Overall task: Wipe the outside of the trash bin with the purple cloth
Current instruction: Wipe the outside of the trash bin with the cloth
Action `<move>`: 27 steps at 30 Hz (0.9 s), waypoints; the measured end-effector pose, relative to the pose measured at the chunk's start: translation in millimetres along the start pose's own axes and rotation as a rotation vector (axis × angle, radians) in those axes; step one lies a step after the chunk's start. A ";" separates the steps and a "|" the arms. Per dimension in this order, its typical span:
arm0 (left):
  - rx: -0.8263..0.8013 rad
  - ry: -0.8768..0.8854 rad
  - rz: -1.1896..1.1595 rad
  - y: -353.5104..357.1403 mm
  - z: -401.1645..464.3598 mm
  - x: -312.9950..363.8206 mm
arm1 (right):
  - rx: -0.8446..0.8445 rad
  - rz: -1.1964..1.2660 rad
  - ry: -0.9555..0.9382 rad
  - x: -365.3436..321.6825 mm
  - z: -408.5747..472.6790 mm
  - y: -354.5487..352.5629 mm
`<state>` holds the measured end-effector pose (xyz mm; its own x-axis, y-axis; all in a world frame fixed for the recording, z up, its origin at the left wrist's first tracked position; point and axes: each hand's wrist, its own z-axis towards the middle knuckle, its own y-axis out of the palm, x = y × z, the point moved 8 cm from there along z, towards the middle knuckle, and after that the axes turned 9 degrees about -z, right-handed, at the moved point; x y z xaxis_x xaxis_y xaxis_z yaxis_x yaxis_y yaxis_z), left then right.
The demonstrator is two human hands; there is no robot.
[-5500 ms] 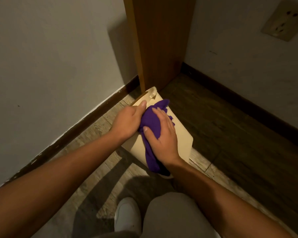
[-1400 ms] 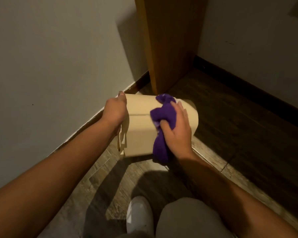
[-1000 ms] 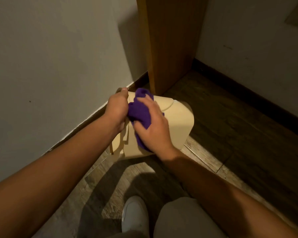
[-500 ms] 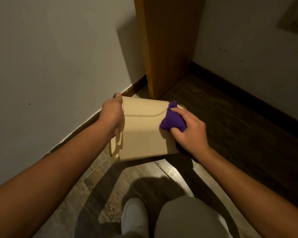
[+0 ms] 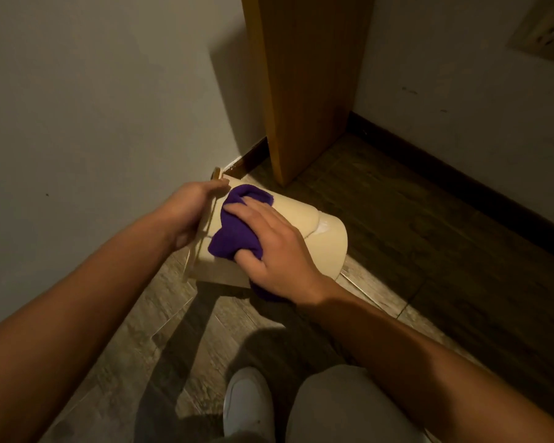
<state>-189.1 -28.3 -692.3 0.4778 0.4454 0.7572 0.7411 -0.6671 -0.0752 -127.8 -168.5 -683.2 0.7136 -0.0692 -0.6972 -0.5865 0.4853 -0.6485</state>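
A small beige trash bin (image 5: 320, 241) lies tipped on its side just above the floor, its rim end to the left. My left hand (image 5: 189, 212) grips that rim end and holds the bin. My right hand (image 5: 272, 247) presses a bunched purple cloth (image 5: 234, 231) flat against the bin's upper side, near the left end. Part of the cloth hangs below my right wrist. The bin's underside and inside are hidden.
A white wall (image 5: 93, 107) runs close on the left with a dark baseboard. A wooden door edge (image 5: 304, 84) stands just behind the bin. Dark wood floor (image 5: 429, 235) spreads to the right. My white shoe (image 5: 247, 407) and grey-trousered knee (image 5: 349, 407) are below.
My right hand has slid the cloth from the bin's right end back to the left, close to my left hand. The bin stays held on its side.
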 end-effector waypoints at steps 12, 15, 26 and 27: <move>0.245 0.183 0.158 -26.8 0.0 -8.2 | 0.202 0.030 0.584 107.9 -22.1 -24.7; 0.207 0.208 0.235 -23.1 -6.1 -7.4 | 0.185 0.044 0.752 146.4 -22.6 -37.1; 0.063 0.437 0.363 -2.4 -29.4 -4.4 | 0.117 0.301 0.730 142.1 22.3 -16.0; 0.053 0.456 0.372 1.4 -28.7 -3.9 | 0.120 0.338 0.712 131.2 25.7 -16.2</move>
<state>-203.4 -48.0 -676.7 0.4678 -0.1219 0.8754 0.5907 -0.6936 -0.4122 -14.8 -163.0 -756.3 0.0641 -0.4226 -0.9040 -0.6535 0.6669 -0.3581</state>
